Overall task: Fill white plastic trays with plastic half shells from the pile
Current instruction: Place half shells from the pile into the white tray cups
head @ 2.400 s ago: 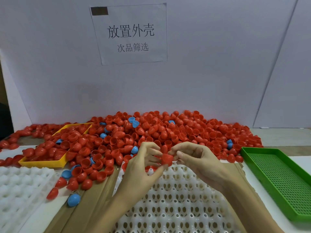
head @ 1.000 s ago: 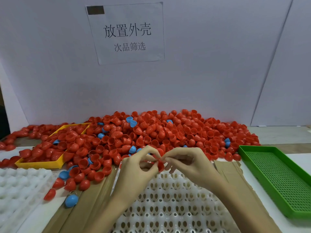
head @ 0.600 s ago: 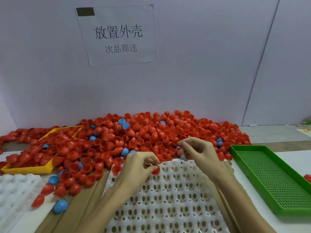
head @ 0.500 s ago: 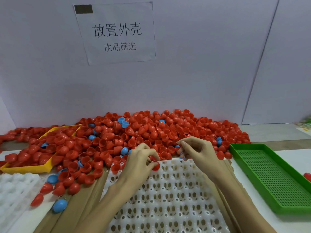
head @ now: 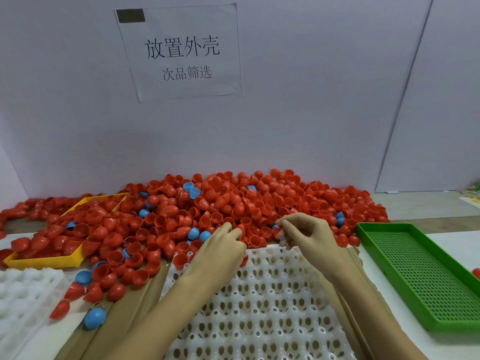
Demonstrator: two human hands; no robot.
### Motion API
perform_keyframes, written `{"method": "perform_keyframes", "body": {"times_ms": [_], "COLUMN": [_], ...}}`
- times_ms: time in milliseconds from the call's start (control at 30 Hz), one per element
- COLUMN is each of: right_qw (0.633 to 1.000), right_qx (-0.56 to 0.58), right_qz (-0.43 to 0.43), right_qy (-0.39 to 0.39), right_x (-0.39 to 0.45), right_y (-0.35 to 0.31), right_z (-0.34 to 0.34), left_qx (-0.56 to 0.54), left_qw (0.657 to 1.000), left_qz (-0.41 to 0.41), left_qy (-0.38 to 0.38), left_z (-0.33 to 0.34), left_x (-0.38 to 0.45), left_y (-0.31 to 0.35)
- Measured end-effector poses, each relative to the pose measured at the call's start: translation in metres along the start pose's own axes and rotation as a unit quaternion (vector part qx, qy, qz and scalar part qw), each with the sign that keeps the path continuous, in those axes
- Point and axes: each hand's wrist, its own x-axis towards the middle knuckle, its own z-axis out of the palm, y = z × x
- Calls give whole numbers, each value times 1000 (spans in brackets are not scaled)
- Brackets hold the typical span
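Since the prior frame, both hands have separated. Red half-shell pile point(head: 233, 209) spans 9 to 2 o'clock behind the white cell tray point(head: 259, 307). Left hand point(head: 220, 250), fingers curled, presses a red shell point(head: 244, 259) at the tray's far edge. Right hand point(head: 309, 235) hovers, fingers curled; contents indeterminate.

Hands point(head: 220, 252) over tray point(head: 259, 307) — shell pile point(head: 233, 203) behind
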Motion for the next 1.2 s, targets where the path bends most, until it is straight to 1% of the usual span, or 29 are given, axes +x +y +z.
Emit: {"method": "perform_keyframes", "body": {"times_ms": [67, 167, 300, 367, 433, 467, 600, 667, 733, 867, 933, 1000, 1100, 1133, 1200], "right_qw": [1000, 1000, 1000, 1000, 1000, 1000, 1000, 1000, 1000, 1000, 1000, 1000, 1000, 999, 993], "right_qx": [-2, 1, 4, 7, 8, 7, -4, -8, -7, -6, -2, 1, 26, 41, 86], "right_qz": [2, 7, 11, 11, 12, 13, 14, 10, 5, 1, 5, 7, 1, -1, 2], "right_qy": [2, 7, 11, 11, 11, 11, 13, 12, 11, 9, 10, 12, 6, -12, -75], "right_x": [0, 0, 0, 0, 0, 0, 0, 1, 1, 1, 0, 0, -2, -3, -6], "right_y": [0, -1, 0, 0, 2, 3, 6, 7, 7, 4, 3, 2, -5, -9, -18], "right_z": [0, -2, -3, -2, -2, -2, -1, 0, 1, 1, 0, 1, 2, 3, 5], "left_qx": [30, 30, -60, -75, -57, -39, 69, 86, 77, -26, -138, -282, -415, -446, -490], "left_qw": [999, 999, 998, 995, 996, 997, 996, 995, 995, 994, 982, 947, 898, 885, 863], "left_qz": [9, 19, 2, -9, -7, 0, 51, 54, 41, 12, -15, -32, -22, -20, -25], "left_qy": [-18, -20, 27, 58, 72, 66, 4, 15, 48, 102, 129, 148, 142, 134, 123], "left_z": [-1, -2, -14, -16, -14, -12, 0, 6, 9, 6, -5, -19, -36, -39, -42], "left_x": [1, 0, 12, 29, 49, 59, 84, 89, 91, 87, 80, 69, 39, 27, 3], "left_y": [0, -3, -7, -10, -15, -18, -28, -30, -30, -33, -32, -26, -16, -13, -7]}}
